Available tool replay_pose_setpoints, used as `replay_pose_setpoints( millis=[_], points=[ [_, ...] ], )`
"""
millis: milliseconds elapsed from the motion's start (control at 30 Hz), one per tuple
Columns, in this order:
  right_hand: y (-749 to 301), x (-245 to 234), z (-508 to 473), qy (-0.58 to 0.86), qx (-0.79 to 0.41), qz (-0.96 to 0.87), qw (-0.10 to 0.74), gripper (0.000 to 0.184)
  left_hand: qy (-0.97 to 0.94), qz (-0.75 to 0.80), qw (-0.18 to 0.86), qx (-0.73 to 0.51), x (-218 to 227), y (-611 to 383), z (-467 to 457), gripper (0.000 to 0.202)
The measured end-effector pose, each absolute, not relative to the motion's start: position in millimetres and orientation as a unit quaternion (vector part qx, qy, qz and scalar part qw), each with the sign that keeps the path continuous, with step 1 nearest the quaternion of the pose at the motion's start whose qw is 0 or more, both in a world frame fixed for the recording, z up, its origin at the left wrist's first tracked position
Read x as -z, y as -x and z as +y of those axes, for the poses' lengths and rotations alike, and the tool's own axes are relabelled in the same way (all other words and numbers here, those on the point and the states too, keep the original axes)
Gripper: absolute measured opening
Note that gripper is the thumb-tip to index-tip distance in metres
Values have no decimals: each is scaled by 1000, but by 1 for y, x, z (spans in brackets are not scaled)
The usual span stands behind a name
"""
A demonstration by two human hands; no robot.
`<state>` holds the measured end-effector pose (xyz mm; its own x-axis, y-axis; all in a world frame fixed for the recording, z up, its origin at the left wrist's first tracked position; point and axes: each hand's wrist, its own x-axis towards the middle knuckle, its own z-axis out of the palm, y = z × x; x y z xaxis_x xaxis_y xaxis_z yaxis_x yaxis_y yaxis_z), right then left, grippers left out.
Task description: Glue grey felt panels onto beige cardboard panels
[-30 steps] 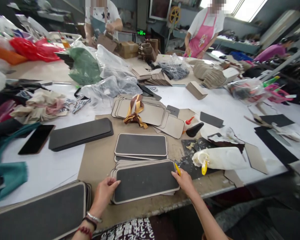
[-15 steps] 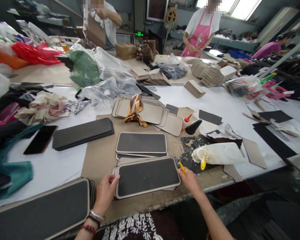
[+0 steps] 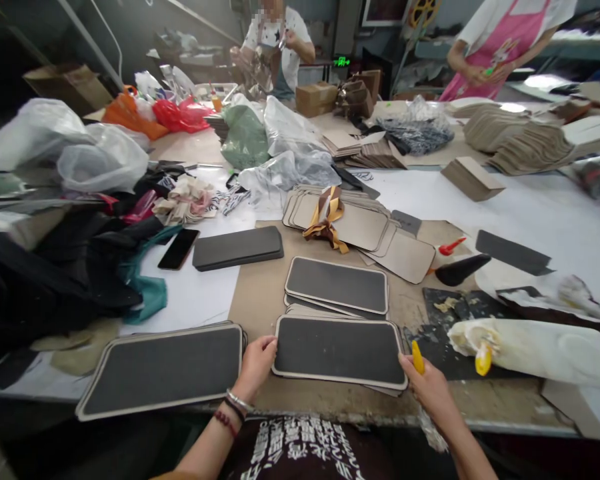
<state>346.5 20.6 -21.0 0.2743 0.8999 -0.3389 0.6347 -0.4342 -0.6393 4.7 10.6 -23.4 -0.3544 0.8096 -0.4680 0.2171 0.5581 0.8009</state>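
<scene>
My left hand [image 3: 256,363] grips the left end of a black panel with a tan border [image 3: 338,351], the top one of a small stack at the table's near edge. My right hand [image 3: 428,388] holds the panel's right end and also has a small yellow tool [image 3: 418,357] pinched in its fingers. A second stack of such panels [image 3: 337,285] lies just behind. A larger stack [image 3: 163,369] sits to the left of my left hand.
Tan card pieces tied with ribbon [image 3: 330,220] lie further back. A white glue bag with a yellow nozzle [image 3: 530,343], a black phone [image 3: 178,249], dark slabs [image 3: 237,247], cloth and plastic bags crowd the table. Two other people [image 3: 500,40] work at the far side.
The view has swung left and the panel stack now sits squarer to the table edge. Both hands have stayed on the panel's two ends.
</scene>
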Motion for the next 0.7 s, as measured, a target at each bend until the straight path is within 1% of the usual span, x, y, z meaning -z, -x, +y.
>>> replay_pose_setpoints(
  millis=[167, 300, 500, 700],
  points=[
    [-335, 21, 15, 759, -442, -441, 185, 33, -356, 780, 413, -307, 25, 2, 9, 31],
    [-333, 26, 12, 763, -466, -404, 191, 30, -375, 804, 377, -267, 30, 2, 8, 33],
    [-334, 35, 11, 768, -464, -387, 212, 22, -366, 788, 412, -275, 29, -1, 9, 33],
    [-335, 33, 12, 769, -461, -386, 216, 23, -292, 765, 461, -342, 30, 0, 11, 42]
  ],
)
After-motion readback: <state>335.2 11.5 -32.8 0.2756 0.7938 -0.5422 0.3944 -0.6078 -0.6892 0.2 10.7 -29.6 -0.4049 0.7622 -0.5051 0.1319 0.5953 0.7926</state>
